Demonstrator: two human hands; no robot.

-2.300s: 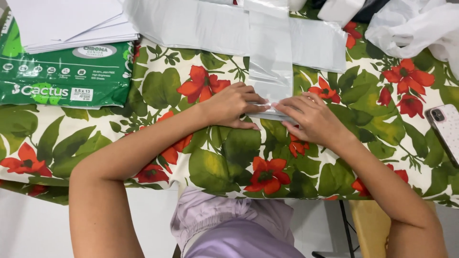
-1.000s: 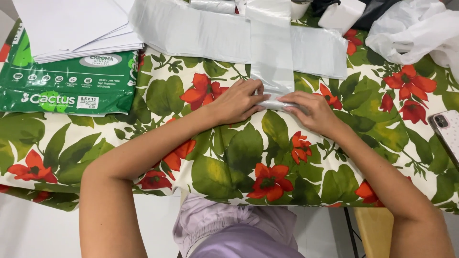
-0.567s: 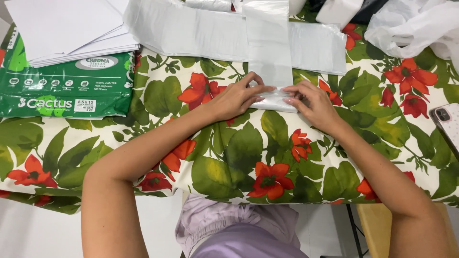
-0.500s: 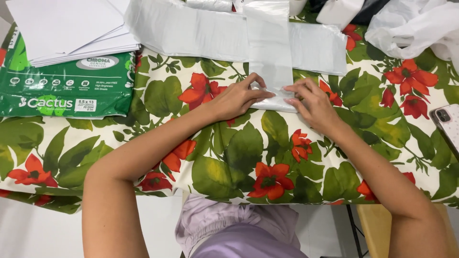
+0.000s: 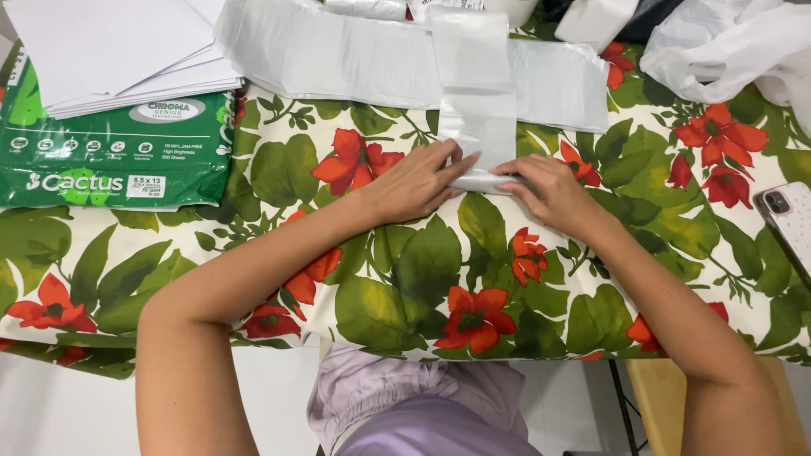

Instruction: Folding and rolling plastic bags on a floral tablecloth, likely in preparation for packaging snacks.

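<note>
Left hand (image 5: 416,184) flat, palm down, fingers stretched out and pressed on the near folded end of a narrow translucent plastic bag strip (image 5: 478,118); nothing gripped, only pinned. Right hand (image 5: 551,192) likewise spread and flat, fingertips (image 5: 505,169) resting on the same folded edge just beside the left hand, thumbs nearly meeting. Strip laid lengthwise away from the body across a wider grey plastic sheet (image 5: 338,55), near end on the floral tablecloth (image 5: 422,279). Well left of the strip, a green ream of paper (image 5: 110,160) with loose white sheets (image 5: 118,46) stacked on top. Well right of the strip, crumpled white plastic (image 5: 735,51) and, at the cloth's right edge, a phone (image 5: 790,228).
</note>
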